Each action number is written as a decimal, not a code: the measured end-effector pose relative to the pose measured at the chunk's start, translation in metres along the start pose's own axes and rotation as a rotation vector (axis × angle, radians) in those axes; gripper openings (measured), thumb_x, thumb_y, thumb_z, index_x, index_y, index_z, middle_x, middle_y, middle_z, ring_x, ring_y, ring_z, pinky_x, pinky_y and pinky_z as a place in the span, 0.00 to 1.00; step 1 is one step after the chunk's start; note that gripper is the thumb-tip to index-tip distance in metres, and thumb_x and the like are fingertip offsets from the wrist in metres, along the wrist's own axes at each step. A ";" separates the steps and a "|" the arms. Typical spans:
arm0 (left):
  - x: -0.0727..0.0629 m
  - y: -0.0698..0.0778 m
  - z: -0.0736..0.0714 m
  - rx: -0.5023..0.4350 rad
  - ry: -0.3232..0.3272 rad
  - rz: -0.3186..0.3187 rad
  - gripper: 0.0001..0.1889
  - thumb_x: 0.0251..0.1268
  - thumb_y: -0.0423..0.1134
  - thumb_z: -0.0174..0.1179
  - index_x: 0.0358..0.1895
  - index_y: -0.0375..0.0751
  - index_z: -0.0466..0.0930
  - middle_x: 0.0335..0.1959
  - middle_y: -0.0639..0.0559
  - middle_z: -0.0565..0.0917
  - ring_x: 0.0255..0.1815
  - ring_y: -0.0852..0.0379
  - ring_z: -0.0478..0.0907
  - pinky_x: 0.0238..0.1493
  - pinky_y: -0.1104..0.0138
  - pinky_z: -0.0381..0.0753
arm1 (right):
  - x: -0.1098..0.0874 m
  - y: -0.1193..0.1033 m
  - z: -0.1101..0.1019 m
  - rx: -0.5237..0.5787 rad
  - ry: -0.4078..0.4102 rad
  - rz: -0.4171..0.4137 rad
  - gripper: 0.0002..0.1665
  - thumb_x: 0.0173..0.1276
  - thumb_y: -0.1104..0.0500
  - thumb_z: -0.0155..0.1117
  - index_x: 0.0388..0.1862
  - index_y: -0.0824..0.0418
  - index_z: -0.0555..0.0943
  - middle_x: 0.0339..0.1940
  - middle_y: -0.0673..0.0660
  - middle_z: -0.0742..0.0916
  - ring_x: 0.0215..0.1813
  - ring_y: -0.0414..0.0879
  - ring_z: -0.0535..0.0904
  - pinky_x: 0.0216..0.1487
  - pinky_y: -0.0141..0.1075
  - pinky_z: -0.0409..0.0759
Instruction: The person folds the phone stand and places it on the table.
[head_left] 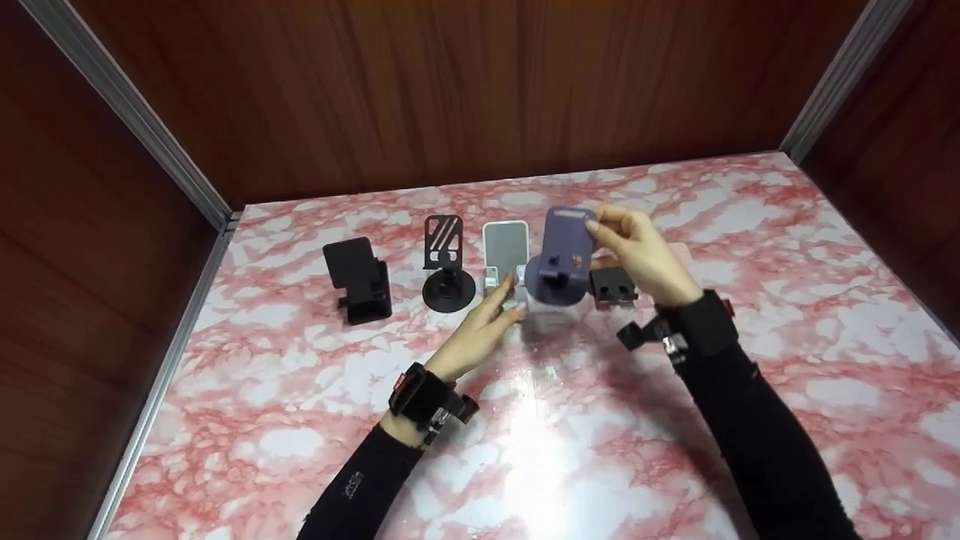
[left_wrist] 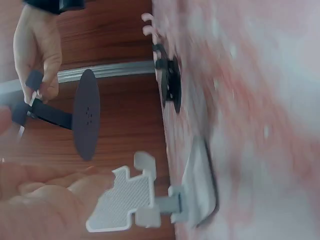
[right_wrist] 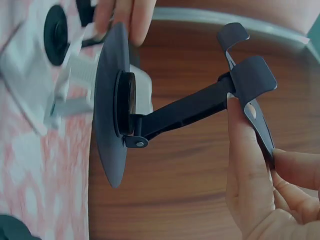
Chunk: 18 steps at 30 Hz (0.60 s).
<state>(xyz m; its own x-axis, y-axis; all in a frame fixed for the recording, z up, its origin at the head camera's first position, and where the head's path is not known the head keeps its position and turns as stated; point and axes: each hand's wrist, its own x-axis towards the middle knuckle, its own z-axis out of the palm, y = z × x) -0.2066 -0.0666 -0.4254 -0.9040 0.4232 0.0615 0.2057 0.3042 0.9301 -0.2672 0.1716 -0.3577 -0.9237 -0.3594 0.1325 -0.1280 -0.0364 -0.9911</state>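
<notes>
High over the table, my right hand [head_left: 637,247] pinches the plate edge of a purple phone stand [head_left: 566,236] between thumb and fingers. Its round base [right_wrist: 111,110] hangs clear of the surface, joined by a hinged arm [right_wrist: 185,111]. To the left of it a white and grey phone stand [head_left: 506,244] stands on the table. My left hand [head_left: 480,330] reaches in front of that stand, its fingers fairly straight and right beside the stand's lower part. In the left wrist view, the white stand's textured plate [left_wrist: 125,202] shows next to the left fingers.
A black slotted phone stand with a round base [head_left: 448,292] and a solid black stand [head_left: 356,270] are on the left. Another black stand [head_left: 613,286] is behind the purple one, with a pink piece [head_left: 681,253] partly hidden by my right hand. Wooden walls [head_left: 487,90] enclose the marbled table [head_left: 300,390].
</notes>
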 end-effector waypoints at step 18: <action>0.010 -0.014 0.009 -0.521 0.140 -0.128 0.17 0.63 0.27 0.53 0.55 0.26 0.71 0.45 0.35 0.83 0.32 0.63 0.83 0.44 0.63 0.84 | -0.036 0.006 0.025 -0.169 -0.032 -0.019 0.16 0.70 0.53 0.53 0.45 0.65 0.75 0.32 0.54 0.84 0.29 0.49 0.85 0.17 0.25 0.73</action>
<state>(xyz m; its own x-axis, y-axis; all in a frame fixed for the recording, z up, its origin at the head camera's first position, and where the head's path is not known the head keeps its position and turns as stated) -0.2153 -0.0589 -0.4412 -0.9580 0.2825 -0.0491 -0.0895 -0.1320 0.9872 -0.2256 0.1606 -0.3691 -0.9088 -0.3901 0.1478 -0.2066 0.1132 -0.9719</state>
